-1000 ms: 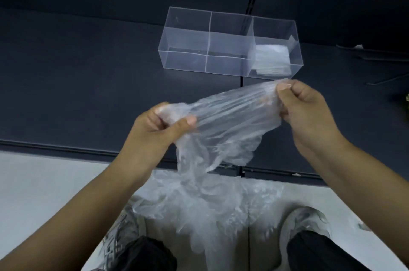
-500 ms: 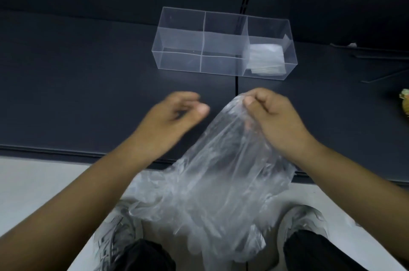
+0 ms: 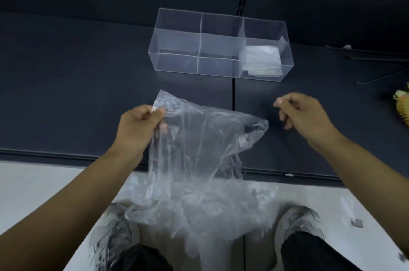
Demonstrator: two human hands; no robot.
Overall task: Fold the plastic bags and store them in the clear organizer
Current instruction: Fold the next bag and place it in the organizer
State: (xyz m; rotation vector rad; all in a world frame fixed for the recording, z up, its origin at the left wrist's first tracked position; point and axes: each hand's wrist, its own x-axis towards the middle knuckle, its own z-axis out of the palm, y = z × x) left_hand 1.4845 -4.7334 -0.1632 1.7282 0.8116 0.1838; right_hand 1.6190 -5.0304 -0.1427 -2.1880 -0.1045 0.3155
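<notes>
Dark surface (image 3: pixel 66 93) has open room left of and in front of the clear organizer (image 3: pixel 219 47); its near edge runs just below both wrists. Left hand (image 3: pixel 139 126) pinches a top corner of the plastic bag (image 3: pixel 199 149) between thumb and fingers; the bag hangs crumpled past the surface edge toward the floor. Right hand (image 3: pixel 303 113) is off the bag, just beside its other corner, fingers loosely curled, holding nothing. Folded bags (image 3: pixel 262 60) sit in the organizer's right compartment; other two hold nothing. No readable labels.
</notes>
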